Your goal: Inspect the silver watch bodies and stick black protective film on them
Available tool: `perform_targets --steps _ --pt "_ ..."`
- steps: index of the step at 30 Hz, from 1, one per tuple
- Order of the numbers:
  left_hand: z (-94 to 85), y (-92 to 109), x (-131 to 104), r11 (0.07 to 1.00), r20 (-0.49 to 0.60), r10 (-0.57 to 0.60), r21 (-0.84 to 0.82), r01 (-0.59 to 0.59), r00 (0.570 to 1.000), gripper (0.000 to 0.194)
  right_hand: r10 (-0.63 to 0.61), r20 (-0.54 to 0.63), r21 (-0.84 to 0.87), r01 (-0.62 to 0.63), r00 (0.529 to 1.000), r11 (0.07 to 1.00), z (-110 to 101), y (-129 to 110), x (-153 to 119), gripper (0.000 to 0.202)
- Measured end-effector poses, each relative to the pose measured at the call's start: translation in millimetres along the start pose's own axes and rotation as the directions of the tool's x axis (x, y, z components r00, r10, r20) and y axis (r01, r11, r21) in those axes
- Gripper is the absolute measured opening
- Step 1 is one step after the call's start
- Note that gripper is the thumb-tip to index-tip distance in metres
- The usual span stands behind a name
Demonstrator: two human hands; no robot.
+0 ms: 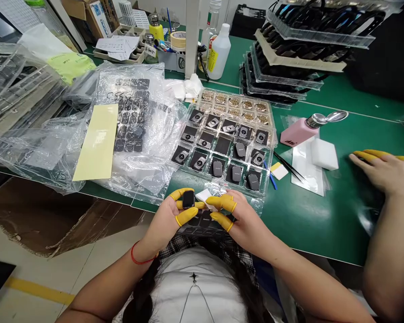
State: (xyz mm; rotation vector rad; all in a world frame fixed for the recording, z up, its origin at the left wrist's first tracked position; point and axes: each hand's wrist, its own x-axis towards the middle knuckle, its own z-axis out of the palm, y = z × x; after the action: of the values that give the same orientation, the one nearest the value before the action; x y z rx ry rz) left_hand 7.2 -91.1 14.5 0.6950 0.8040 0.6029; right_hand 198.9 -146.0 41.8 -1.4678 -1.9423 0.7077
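Bright, even, cool indoor light seems to fall from above, leaving soft shadows. White glare streaks the plastic bags (148,166) and clear tray (222,179); a pale patch shines on the yellow sheet (97,141). The center is fairly crisp, while the edges stretch and soften with wide-lens distortion.

Forearms (117,271) angled toward clear tray (218,181); left hand (166,220) near its front edge, fingers curled in grip; right hand (240,217) alongside, fingers bent inward.
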Motion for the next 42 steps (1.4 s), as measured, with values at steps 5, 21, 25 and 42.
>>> perform_targets --steps 5,21,25,42 --pt "0.1 0 0 0.999 -0.045 -0.016 -0.028 0.015 0.999 0.06 0.274 0.081 0.27 -0.285 0.958 0.92 1 11 13 0.01" --pt "-4.3 3 2 1.0 -0.057 -0.004 -0.008 0.004 0.998 0.056 -0.003 0.046 -0.182 0.011 0.999 0.983 11 -4 2 0.024" --pt "-2.8 3 2 1.0 -0.066 -0.014 -0.001 0.014 0.998 0.056 -0.013 -0.028 -0.095 0.01 1.0 0.995 12 -3 -1 0.014" --pt "6.9 4 -2 0.91 0.232 -0.119 0.415 0.013 0.965 0.055 0.208 0.313 0.29 -0.302 0.927 0.908 -20 -11 46 0.012"
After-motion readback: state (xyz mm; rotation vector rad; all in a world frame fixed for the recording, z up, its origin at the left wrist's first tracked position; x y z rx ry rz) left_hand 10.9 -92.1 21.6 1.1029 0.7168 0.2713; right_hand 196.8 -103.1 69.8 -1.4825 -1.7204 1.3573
